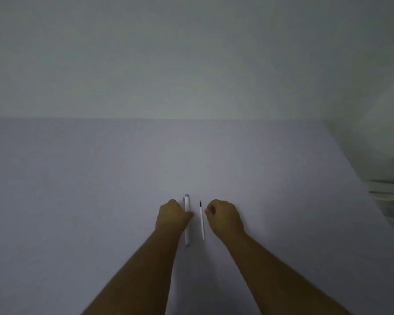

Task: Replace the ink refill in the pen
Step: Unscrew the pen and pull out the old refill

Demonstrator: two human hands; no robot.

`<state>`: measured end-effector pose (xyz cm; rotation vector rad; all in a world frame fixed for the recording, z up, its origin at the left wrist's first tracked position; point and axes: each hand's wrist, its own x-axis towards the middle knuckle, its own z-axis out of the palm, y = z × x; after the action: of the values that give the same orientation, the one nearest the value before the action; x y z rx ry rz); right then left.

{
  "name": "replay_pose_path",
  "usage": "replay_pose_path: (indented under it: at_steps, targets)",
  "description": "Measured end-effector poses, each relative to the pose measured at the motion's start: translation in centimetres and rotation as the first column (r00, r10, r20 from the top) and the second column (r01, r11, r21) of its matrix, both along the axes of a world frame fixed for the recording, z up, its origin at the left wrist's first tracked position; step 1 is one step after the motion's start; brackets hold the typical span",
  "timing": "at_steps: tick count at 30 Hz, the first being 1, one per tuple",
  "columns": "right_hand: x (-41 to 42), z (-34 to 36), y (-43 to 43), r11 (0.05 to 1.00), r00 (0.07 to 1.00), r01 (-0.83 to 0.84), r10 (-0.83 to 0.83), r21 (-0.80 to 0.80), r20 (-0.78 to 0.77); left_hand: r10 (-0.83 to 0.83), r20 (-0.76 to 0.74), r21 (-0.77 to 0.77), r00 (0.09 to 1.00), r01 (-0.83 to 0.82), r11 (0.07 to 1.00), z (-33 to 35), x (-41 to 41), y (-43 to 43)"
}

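I'm resting my left hand against the pen on the surface, fingers curled touching its barrel (steadying it, I judge); my right hand is hovering loosely curled, holding nothing, at three o'clock of the spare refill.

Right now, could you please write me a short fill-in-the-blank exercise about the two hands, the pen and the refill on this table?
1. The white plastic pen lies beside the ____ hand.
2. The thin white ink refill lies between the pen and the ____ hand.
3. Pen and refill lie roughly ____ to each other on the pale grey table.

Missing words: left; right; parallel
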<state>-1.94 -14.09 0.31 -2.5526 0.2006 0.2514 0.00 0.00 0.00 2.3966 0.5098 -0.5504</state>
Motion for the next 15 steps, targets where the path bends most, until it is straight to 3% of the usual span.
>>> replay_pose_path:
  at_steps: [8,12,15]
  targets:
    - [0.3,-0.3,0.1,0.999,1.0,0.002,-0.001,0.037,-0.022,0.024,0.036,-0.042,0.999,-0.022,0.999,-1.0,-0.6,-0.1]
    - [1.3,0.7,0.8,0.965,0.994,0.105,-0.092,0.24,-0.065,0.046,0.139,-0.153,0.989,-0.025,0.988,0.2,-0.8,-0.1]
    - [2.2,1.7,1.4,0.881,0.968,0.247,-0.206,0.403,-0.143,-0.042,0.21,-0.177,0.977,0.081,0.981,1.3,-0.8,-0.4]
